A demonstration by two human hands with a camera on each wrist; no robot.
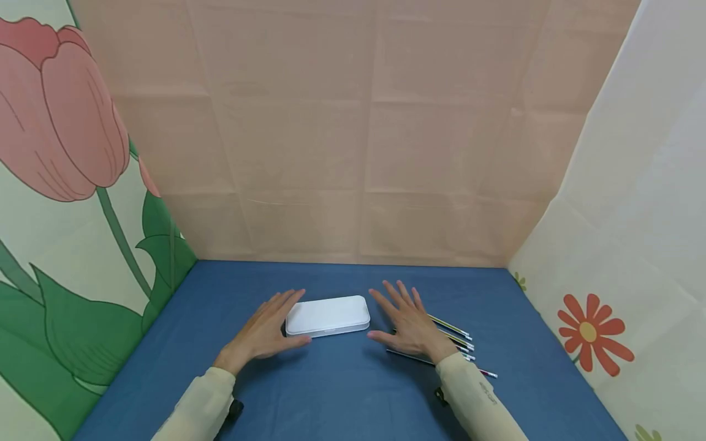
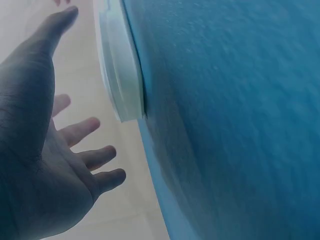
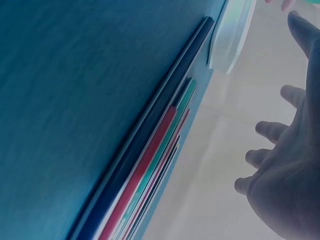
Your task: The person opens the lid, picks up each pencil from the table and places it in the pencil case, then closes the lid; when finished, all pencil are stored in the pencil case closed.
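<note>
Though between left hand (image 1: 269, 331) and right hand (image 1: 407, 327), white case (image 1: 328, 315) apart from their wide-spread fingers (image 2: 80, 132).

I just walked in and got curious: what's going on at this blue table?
A person's left hand and right hand hover open over the blue table, gripping nothing. Between them lies a closed white case. Several pencils lie outside it, beneath and beside the right hand.
</note>
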